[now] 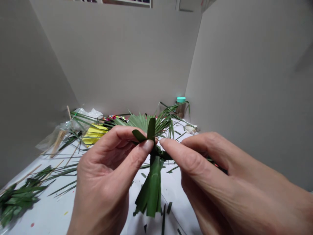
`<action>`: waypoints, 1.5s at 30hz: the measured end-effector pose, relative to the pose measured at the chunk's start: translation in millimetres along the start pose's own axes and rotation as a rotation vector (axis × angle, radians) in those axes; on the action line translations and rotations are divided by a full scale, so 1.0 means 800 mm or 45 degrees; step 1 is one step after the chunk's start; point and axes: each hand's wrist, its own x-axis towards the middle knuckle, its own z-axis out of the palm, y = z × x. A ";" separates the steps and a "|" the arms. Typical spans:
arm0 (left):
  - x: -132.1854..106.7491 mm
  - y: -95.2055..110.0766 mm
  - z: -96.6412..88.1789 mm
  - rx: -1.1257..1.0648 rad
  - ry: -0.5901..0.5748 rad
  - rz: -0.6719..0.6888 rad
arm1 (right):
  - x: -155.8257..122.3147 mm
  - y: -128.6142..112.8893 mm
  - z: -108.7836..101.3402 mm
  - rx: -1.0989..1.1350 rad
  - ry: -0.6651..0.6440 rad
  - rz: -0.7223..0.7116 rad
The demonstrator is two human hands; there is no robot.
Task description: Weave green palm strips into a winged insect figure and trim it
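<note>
A folded green palm-leaf figure (154, 182) hangs upright between my hands, its leaf strips flaring out at the bottom. My left hand (110, 173) pinches the upper strips between thumb and fingers, and two short leaf ends (151, 129) stick up past the thumb tip. My right hand (207, 173) closes around the figure's right side, where a dark green piece runs in under the index finger. That index fingertip points at the knot below the leaf ends, close to my left thumb. The palm and several fingertips of my right hand are hidden.
Leaf scraps (169, 208) litter the white table (61, 215). A fan-shaped palm leaf (139, 120) lies behind my hands. To the left are bundled leaf pieces (22, 199), thin sticks, yellow material (95, 133) and clear plastic bags (90, 114). A teal-lidded bottle (181, 106) stands by the back corner.
</note>
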 end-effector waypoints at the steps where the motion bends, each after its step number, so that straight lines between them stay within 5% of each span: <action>1: 0.000 -0.001 0.000 0.005 0.007 0.013 | 0.002 -0.003 0.002 0.006 0.024 0.029; 21: -0.021 -0.022 -0.024 0.053 0.001 0.170 | 0.004 -0.005 0.002 -0.020 0.030 0.063; 31: -0.014 -0.017 -0.026 -0.025 -0.104 -0.049 | -0.013 0.008 -0.009 0.012 -0.170 0.005; 45: -0.007 -0.007 -0.035 -0.174 -0.332 -0.284 | -0.009 0.016 -0.012 0.393 -0.110 0.116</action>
